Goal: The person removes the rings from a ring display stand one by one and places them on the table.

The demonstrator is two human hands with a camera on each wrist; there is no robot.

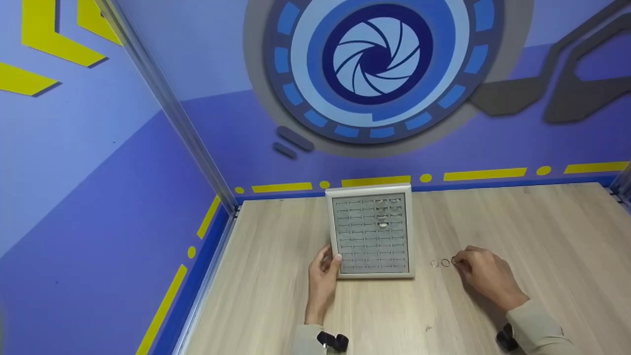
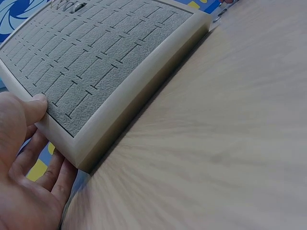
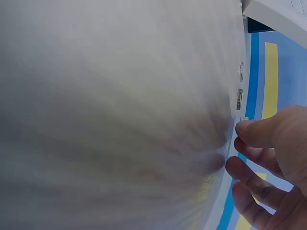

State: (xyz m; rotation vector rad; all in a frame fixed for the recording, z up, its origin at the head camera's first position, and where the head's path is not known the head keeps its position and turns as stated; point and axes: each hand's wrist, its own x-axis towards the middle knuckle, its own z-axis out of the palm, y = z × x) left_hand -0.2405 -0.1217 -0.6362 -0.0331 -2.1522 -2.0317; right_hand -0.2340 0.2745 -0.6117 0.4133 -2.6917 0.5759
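Observation:
A ring display tray point(image 1: 372, 246) with a pale frame and grey slotted padding leans upright on the table. My left hand point(image 1: 323, 278) grips its lower left edge, thumb point(image 2: 36, 108) on the front of the frame and fingers behind. Several rings point(image 1: 382, 209) sit in slots at the tray's upper right. On the table to the right lie a light ring point(image 1: 434, 264) and a darker ring point(image 1: 445, 263). Beside them, my right hand point(image 1: 488, 276) pinches another ring point(image 1: 453, 260) at table level between thumb and forefinger, which mostly hide it.
The wooden table point(image 1: 266, 256) meets a blue-purple printed wall point(image 1: 217, 133) at the back and left. A metal post point(image 1: 172, 108) stands in the corner. Dark wrist straps point(image 1: 333, 341) show on both sleeves.

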